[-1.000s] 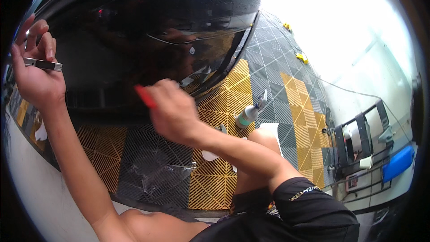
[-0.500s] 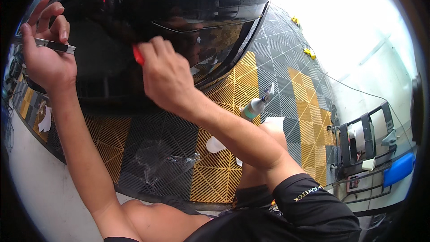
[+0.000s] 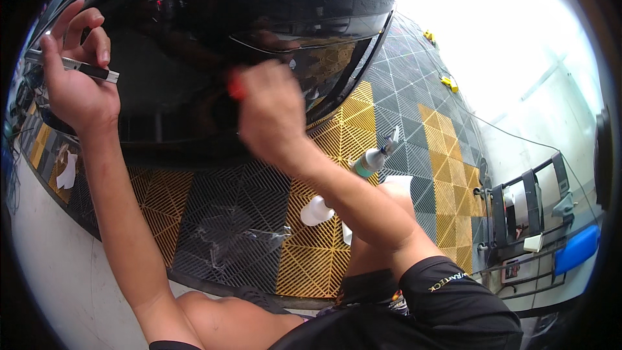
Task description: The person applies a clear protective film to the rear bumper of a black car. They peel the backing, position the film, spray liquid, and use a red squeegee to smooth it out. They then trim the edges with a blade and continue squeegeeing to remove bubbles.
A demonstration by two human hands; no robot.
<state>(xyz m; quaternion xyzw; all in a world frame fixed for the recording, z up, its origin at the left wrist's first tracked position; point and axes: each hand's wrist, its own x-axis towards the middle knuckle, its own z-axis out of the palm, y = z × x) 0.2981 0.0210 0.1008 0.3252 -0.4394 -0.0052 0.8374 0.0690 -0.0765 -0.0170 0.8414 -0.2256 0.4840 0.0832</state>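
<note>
A glossy black car bumper (image 3: pixel 175 65) fills the upper left, reflecting my arms. My left hand (image 3: pixel 84 97) is raised beside it, palm up with fingers curled. A slim silver-and-black utility knife (image 3: pixel 98 72) lies across that palm, tucked behind the thumb. In front of the bumper my right hand (image 3: pixel 273 113) is closed and blurred by motion. From its fingers a red squeegee (image 3: pixel 236 84) sticks out toward the bumper; its working edge is too smeared to make out.
Below, on black and yellow floor tiles (image 3: pixel 311 266), lie crumpled clear film (image 3: pixel 223 230) and a white bottle (image 3: pixel 316 211). A spray bottle (image 3: pixel 368 162) is beyond my right forearm. A black rack trolley (image 3: pixel 533 198) carrying a blue item (image 3: pixel 578 249) stands at the right.
My right hand has moved right along the bumper with the red squeegee. The left hand, with the knife, sits slightly lower and further right in view; the whole scene has shifted slightly.
</note>
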